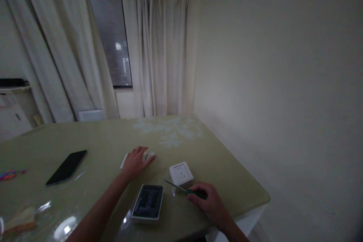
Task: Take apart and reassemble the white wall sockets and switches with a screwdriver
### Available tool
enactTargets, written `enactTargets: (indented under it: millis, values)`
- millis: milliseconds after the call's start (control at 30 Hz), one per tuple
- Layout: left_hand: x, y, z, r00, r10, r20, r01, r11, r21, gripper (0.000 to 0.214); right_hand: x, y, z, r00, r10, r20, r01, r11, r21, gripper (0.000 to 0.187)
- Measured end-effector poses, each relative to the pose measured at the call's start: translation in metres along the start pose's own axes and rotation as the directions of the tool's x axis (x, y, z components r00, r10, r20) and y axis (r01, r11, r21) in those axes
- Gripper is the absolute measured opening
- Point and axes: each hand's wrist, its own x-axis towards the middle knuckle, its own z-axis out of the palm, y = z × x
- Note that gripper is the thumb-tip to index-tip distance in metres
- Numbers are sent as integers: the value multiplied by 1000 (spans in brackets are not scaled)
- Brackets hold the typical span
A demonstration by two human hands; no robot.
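Stretched out over the table, my left hand [135, 164] lies on a small white item, with thumb and fingers apart. White edges [123, 161] of that item show on both sides of the hand; the rest is covered, so I cannot tell its kind. In my right hand [208, 201] is a screwdriver [176, 186] with a green handle, its thin shaft pointing left. Just beyond the shaft sits a white wall socket [180, 174], its holes facing up. Nearer to me, between my arms, lies a white-rimmed box with a dark inside [148, 201].
A black phone-like slab [66, 168] lies on the glossy greenish table cover [104, 140]. Small colourful items [10, 175] are at the far left. The table's right edge runs along a plain wall [278, 83]; curtains [167, 45] and a window [109, 30] stand behind.
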Motion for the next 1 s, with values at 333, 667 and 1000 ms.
enactTargets:
  millis: [333,667,1000]
  values:
    - [-151,20,11,974,187,126,-120,904,-411,100,2,-59,-12,938,-334,95,322,939,117,39]
    - [-167,73,11,994,86,68,-45,888,-457,78,23,-148,25,797,-595,106,602,796,-61,20]
    - [-169,74,8,995,85,52,-51,880,-472,82,28,-175,38,738,-638,219,668,738,-99,17]
